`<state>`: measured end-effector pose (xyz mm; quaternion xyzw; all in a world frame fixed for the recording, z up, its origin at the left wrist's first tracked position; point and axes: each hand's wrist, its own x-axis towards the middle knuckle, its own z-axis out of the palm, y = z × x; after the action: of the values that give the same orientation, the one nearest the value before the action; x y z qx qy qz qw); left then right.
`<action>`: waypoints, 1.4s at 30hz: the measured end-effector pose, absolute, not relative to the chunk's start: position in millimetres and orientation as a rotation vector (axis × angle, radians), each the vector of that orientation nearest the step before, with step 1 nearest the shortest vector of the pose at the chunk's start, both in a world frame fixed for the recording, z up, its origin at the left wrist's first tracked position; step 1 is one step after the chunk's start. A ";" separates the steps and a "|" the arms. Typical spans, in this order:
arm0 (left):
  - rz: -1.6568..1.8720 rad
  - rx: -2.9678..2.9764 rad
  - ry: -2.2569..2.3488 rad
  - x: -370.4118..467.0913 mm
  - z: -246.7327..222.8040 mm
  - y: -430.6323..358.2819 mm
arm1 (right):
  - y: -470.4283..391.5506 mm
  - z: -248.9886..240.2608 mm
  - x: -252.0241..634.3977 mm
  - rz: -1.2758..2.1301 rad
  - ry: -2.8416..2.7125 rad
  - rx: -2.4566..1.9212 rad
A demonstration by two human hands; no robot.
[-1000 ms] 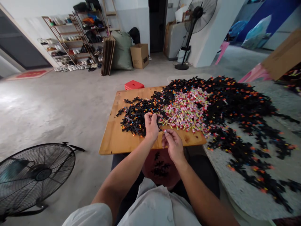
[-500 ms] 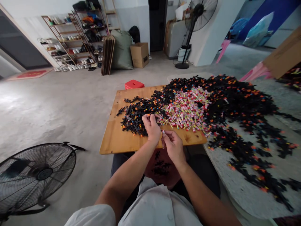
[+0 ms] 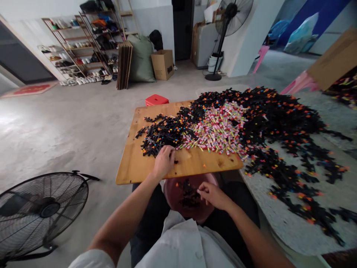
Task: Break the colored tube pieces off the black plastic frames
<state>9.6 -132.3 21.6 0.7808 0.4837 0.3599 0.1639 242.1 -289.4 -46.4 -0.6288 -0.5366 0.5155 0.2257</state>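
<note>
My left hand [image 3: 164,160] rests on the wooden board at the near edge of a pile of small black plastic toy guns [image 3: 157,134] with orange and blue bits. Its fingers are curled together against the pile, and their tips are partly hidden. Beside them lies a heap of little pink-and-white labelled tubes [image 3: 217,128] with red and yellow-green parts. Lower down, my right hand [image 3: 213,195] hovers over a reddish basin [image 3: 171,199], fingers bent and slightly apart, nothing visible in them. Black pieces [image 3: 191,199] and an orange bit show in the basin.
The wooden board [image 3: 139,167] meets a grey stone-like tabletop [image 3: 279,208] strewn with more black toy guns. A red stool [image 3: 156,99] stands behind the board. To the left is a floor fan [image 3: 50,208]; a cardboard box [image 3: 162,65] and shoe racks are at the back.
My hands have separated. The left moved down and left to the pile's near edge; the right dropped over the basin, and the small pale thing it held no longer shows.
</note>
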 end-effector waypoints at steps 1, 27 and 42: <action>0.858 2.379 1.320 2.3 18.9 -128.6 | -292.5 -54.9 245.9 1.382 -1.600 -1.835; 0.888 2.712 0.749 7.7 19.1 -118.8 | -164.8 17.0 230.7 0.971 -1.190 -1.491; 0.758 2.687 0.644 17.5 34.5 -129.5 | -204.4 18.2 213.0 1.186 -0.957 -1.167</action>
<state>17.5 -129.5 34.5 0.9288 0.2228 0.2619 0.1380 213.0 -204.4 18.2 -0.4981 -0.4083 0.5059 0.5737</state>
